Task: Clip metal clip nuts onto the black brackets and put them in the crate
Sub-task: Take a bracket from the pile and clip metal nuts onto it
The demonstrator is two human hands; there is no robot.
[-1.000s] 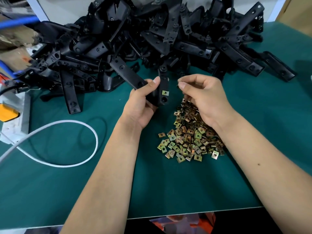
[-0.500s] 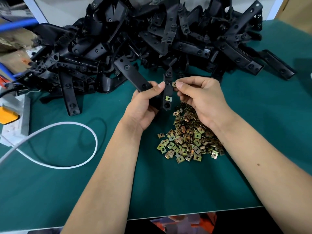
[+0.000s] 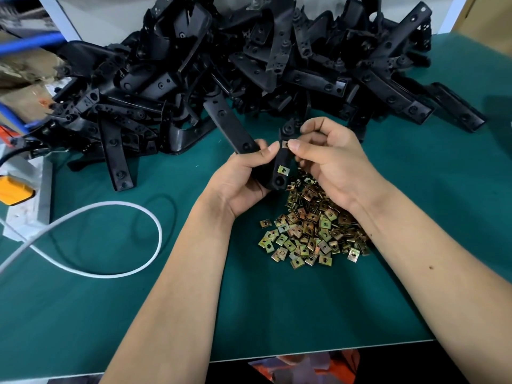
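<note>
My left hand [image 3: 243,176] grips a black V-shaped bracket [image 3: 230,126] above the green mat. One brass-coloured clip nut [image 3: 283,169] sits on the bracket's near arm, just above its end hole. My right hand [image 3: 332,159] pinches a second clip nut [image 3: 285,144] between thumb and forefinger and holds it against the same arm, higher up. A loose heap of clip nuts [image 3: 313,228] lies on the mat under my right wrist. No crate is in view.
A big pile of black brackets [image 3: 249,65] fills the back of the green mat [image 3: 277,300]. A white cable [image 3: 116,239] loops at the left, beside a power strip with a yellow plug [image 3: 16,189]. The mat's front edge runs below my forearms.
My right hand has brought a clip nut up from the heap to the bracket's arm. My left hand has tilted the bracket and drawn it slightly nearer.
</note>
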